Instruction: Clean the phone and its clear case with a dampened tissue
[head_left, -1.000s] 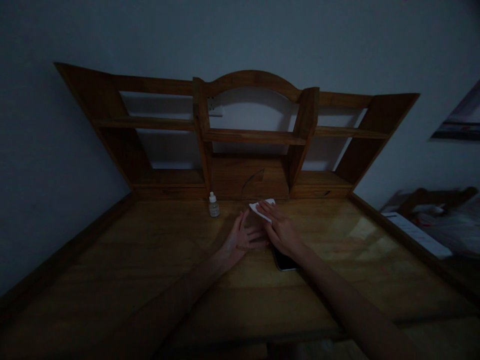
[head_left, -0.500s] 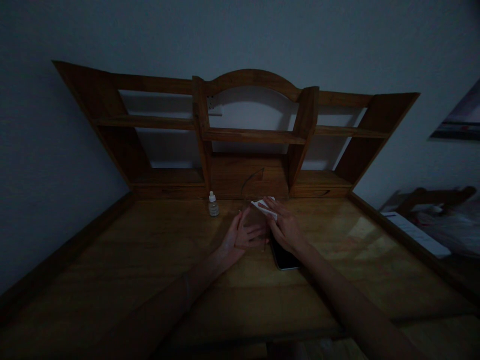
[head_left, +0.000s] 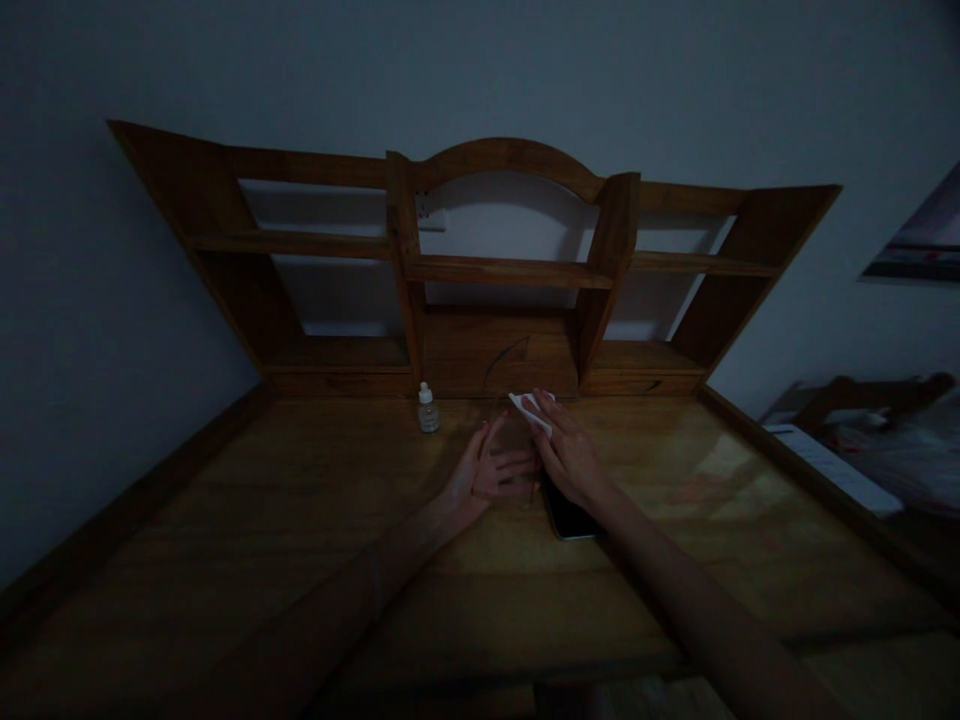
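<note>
My left hand (head_left: 476, 475) supports a thin clear sheet (head_left: 514, 435), its fingers stretched behind it and its thumb at the left edge. The sheet is see-through and its outline faint, so its exact kind is hard to make out. In my right hand (head_left: 571, 455) a folded white tissue (head_left: 534, 412) is pinched under the fingers, against the upper part of the sheet. Beneath my right hand lies a dark flat device (head_left: 571, 518) with a glossy screen, partly covered. A small dropper bottle (head_left: 427, 410) with a white cap stands upright left of the hands.
The wooden desk (head_left: 300, 520) has raised side edges and a shelf unit (head_left: 510, 270) at its back. To the right, beyond the edge, are white papers (head_left: 832, 468), a chair back (head_left: 862, 400) and a clear plastic bag (head_left: 911, 460). The room is dim.
My right hand has shifted very slightly with the tissue at the sheet's upper part. My left hand, the bottle and the dark device stay almost where they were.
</note>
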